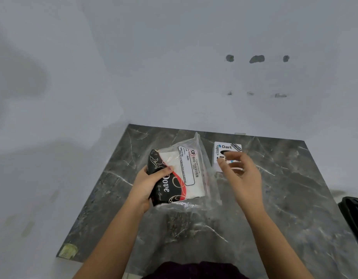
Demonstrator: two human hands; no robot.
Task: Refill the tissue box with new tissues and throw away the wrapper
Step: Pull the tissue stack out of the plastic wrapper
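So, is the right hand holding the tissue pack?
No, the right hand hovers open beside it; only the left hand grips the tissue pack.

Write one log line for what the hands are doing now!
left hand: holds tissue pack | right hand: open, above pack | tissue box: on table

black object (unidentifiable) cut off

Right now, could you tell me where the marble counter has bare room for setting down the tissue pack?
The marble counter is bare right of the right hand, out to the black object at the edge, and left of the left hand. The middle is crowded: the tissue pack, its loose clear wrapper and the white tissue box sit close together.
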